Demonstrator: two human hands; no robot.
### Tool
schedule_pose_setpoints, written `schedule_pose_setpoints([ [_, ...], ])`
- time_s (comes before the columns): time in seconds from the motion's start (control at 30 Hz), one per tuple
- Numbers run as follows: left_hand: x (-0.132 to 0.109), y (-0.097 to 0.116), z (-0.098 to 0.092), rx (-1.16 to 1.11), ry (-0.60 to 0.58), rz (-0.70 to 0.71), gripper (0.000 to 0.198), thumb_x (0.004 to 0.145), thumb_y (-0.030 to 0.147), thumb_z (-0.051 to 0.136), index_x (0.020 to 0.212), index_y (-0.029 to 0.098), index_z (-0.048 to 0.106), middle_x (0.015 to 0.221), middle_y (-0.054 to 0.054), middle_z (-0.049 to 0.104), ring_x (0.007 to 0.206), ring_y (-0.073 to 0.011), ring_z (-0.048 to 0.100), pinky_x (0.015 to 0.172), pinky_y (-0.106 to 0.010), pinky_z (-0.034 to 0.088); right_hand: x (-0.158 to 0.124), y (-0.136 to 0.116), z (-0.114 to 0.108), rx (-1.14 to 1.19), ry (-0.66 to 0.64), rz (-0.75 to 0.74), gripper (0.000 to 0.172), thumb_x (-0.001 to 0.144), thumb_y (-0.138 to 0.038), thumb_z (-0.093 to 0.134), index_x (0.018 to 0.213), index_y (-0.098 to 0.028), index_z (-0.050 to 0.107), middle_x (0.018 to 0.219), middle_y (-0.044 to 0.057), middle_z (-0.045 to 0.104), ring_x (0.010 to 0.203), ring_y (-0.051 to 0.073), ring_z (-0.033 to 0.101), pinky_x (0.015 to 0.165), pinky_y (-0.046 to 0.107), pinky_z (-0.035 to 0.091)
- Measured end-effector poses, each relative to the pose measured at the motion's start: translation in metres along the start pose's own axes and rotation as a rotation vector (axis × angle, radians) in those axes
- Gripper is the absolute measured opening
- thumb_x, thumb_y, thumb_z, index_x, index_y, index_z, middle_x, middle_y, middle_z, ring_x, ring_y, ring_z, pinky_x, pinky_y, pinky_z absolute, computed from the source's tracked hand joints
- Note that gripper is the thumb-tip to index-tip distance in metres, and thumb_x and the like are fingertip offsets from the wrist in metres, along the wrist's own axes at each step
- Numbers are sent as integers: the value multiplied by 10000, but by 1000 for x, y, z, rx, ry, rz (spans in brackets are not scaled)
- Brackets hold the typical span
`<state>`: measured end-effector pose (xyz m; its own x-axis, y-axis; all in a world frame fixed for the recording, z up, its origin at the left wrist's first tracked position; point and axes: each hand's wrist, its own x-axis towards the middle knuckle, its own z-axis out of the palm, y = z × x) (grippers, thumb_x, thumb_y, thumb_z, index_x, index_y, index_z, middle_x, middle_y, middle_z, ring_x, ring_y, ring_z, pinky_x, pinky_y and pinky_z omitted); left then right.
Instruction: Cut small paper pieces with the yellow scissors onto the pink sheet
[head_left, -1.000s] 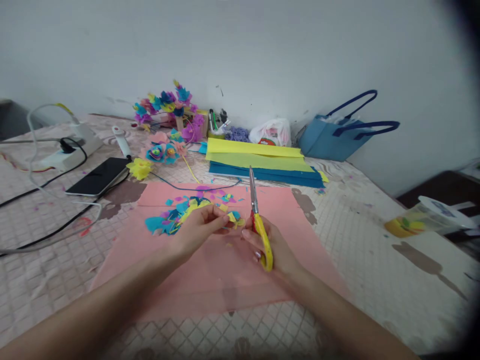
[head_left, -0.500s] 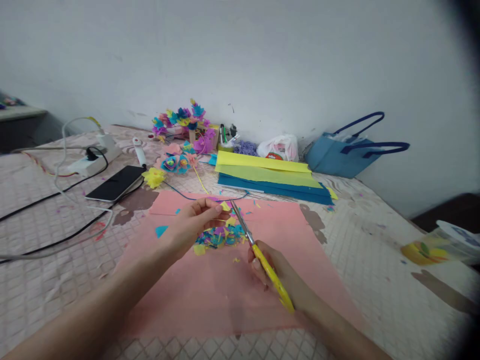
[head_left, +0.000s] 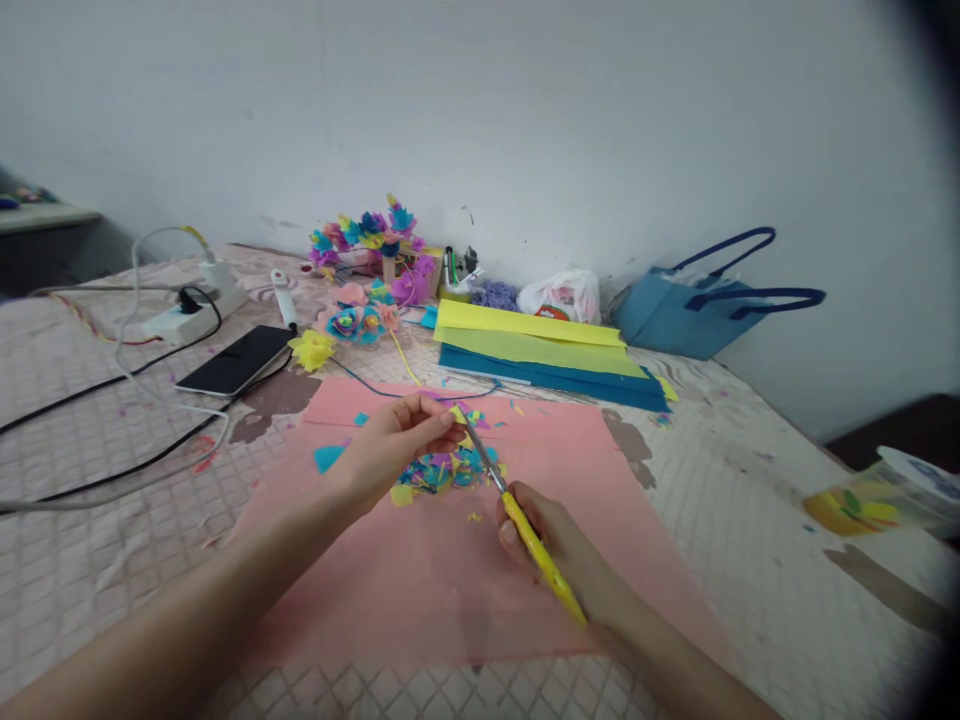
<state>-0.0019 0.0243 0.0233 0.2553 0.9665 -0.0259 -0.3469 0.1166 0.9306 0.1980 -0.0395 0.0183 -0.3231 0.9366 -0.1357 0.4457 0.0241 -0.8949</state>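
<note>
My left hand (head_left: pixel 409 435) pinches a small piece of yellow paper (head_left: pixel 457 413) between thumb and fingers. My right hand (head_left: pixel 544 535) is wrapped round the yellow handles of a pair of scissors (head_left: pixel 536 545). The blades point up and left, and their tips touch or nearly touch the yellow piece. Beneath and behind the hands lies a pile of blue, yellow and purple paper scraps (head_left: pixel 442 473) on a pink sheet (head_left: pixel 450 580). A larger blue scrap (head_left: pixel 328 458) sits by my left wrist.
Yellow and blue paper sheets (head_left: pixel 532 345) lie behind the pink sheet, with paper flowers (head_left: pixel 360 320) to their left. A phone (head_left: pixel 236 360), cables and a power strip (head_left: pixel 184 320) are at left. At right are a blue bag (head_left: pixel 675 315) and a plastic container (head_left: pixel 855 505).
The view has shifted slightly. The scissor blades look closer together, and their tips are now at the yellow piece in my left hand.
</note>
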Motion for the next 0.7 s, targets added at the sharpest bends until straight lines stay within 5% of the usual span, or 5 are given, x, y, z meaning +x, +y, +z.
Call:
schedule_pose_setpoints([
  [0.7, -1, 1, 0, 33, 1, 4, 184, 749, 278, 721, 745, 148, 590, 745, -9, 700, 740, -121, 663, 734, -244, 514, 2, 8, 1, 66, 15, 6, 138, 696, -226, 554, 682, -209, 418, 640, -29, 495, 565, 102, 433, 459, 186, 331],
])
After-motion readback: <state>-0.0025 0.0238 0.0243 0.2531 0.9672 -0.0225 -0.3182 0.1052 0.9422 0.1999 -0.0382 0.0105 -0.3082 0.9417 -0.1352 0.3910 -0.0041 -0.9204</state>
